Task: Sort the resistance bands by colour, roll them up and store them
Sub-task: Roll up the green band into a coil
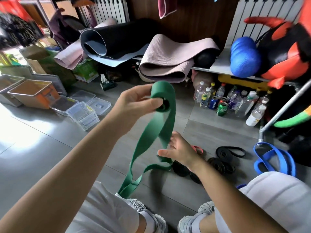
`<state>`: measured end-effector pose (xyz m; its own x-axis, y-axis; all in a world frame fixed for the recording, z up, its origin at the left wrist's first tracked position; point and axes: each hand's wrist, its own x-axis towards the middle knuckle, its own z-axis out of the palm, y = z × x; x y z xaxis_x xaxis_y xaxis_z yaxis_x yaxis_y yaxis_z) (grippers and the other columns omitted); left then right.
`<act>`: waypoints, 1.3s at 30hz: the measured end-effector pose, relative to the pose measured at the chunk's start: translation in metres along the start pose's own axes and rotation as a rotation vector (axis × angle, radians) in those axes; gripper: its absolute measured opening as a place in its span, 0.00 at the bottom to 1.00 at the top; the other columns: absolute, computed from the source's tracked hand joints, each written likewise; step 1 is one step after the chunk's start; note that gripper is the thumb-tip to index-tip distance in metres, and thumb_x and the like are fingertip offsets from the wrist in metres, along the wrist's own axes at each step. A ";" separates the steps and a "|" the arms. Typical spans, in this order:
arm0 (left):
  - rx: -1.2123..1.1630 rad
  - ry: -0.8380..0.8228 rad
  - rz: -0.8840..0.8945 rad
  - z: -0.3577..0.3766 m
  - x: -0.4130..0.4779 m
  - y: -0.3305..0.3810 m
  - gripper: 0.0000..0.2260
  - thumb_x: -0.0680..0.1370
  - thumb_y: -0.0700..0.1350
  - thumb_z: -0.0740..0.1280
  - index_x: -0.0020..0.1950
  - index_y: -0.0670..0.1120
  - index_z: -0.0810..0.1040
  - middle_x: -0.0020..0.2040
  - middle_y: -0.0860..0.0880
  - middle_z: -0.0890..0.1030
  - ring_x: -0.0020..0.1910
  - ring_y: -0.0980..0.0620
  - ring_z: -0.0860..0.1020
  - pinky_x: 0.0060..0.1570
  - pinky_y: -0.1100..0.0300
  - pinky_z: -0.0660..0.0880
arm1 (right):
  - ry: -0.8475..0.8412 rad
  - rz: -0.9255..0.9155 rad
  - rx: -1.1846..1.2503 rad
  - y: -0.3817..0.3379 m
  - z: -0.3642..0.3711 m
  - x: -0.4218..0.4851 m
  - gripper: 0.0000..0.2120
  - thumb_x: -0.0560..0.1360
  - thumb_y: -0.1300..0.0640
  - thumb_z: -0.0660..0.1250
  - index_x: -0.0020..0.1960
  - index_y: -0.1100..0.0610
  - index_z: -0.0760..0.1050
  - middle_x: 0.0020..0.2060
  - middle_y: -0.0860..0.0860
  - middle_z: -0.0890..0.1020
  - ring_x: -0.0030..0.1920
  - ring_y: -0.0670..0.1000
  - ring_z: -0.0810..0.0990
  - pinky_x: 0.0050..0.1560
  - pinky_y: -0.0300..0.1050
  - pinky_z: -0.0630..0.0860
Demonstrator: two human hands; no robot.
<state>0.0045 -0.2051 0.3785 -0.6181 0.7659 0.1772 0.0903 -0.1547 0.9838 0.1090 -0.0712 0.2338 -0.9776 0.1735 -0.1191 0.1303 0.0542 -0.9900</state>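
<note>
Fingers and thumb of the left hand (134,101) curl round the rolled-up top of a green band (162,89) and hold it up in the air, above the grey floor (50,148). Two long strips of the green band hang down from the roll, twist, and end near the person's knee. The right hand (180,152) is lower down, beside the hanging strips. Its fingers are spread and loose, and they touch the band but do not grip it. On the floor behind that hand lie black bands (218,164), some in rolls and one in a long loop. A thin pink band (198,148) peeks out next to the right hand. A blue band (257,166) lies well off to the right. Clear plastic boxes (82,113) sit on the floor to the left. Bottles and cans (220,100) stand under a shelf, and rolled mats (168,64) rest on top of it.
</note>
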 end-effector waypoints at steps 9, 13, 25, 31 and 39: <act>-0.305 0.092 0.165 0.007 0.036 0.061 0.07 0.76 0.36 0.64 0.53 0.40 0.77 0.44 0.47 0.84 0.45 0.53 0.82 0.45 0.64 0.77 | 0.314 -0.173 0.107 -0.076 0.010 0.033 0.07 0.76 0.60 0.66 0.42 0.62 0.79 0.31 0.52 0.82 0.33 0.45 0.80 0.40 0.36 0.74; -0.070 0.162 0.147 -0.004 0.049 0.078 0.08 0.75 0.36 0.67 0.52 0.44 0.79 0.44 0.49 0.84 0.45 0.53 0.82 0.46 0.62 0.79 | 0.258 -0.218 0.208 -0.115 -0.004 0.020 0.09 0.77 0.61 0.64 0.39 0.61 0.76 0.28 0.55 0.79 0.29 0.54 0.77 0.33 0.43 0.75; 0.405 0.053 -0.093 0.005 0.026 0.036 0.10 0.71 0.38 0.73 0.49 0.49 0.82 0.46 0.47 0.84 0.43 0.53 0.81 0.37 0.63 0.77 | 0.179 0.143 -0.182 -0.046 -0.037 -0.034 0.15 0.69 0.57 0.74 0.53 0.59 0.76 0.47 0.55 0.83 0.49 0.55 0.82 0.52 0.50 0.79; 0.691 -0.183 -0.204 0.018 0.006 0.009 0.13 0.67 0.40 0.76 0.50 0.50 0.82 0.45 0.52 0.84 0.41 0.43 0.82 0.47 0.41 0.77 | 0.093 -0.004 -0.222 -0.068 -0.055 -0.047 0.46 0.58 0.40 0.77 0.71 0.47 0.62 0.65 0.43 0.72 0.66 0.43 0.69 0.67 0.45 0.66; 0.683 -0.237 -0.206 0.027 -0.005 0.001 0.17 0.60 0.52 0.75 0.48 0.58 0.81 0.43 0.46 0.84 0.39 0.38 0.78 0.42 0.40 0.76 | 0.121 -0.193 -0.299 -0.077 -0.051 -0.055 0.20 0.69 0.62 0.73 0.56 0.42 0.76 0.44 0.46 0.83 0.46 0.46 0.81 0.49 0.43 0.76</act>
<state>0.0286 -0.1921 0.3794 -0.4976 0.8630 -0.0875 0.5030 0.3693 0.7814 0.1614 -0.0348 0.3201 -0.9646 0.2462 0.0946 0.0061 0.3792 -0.9253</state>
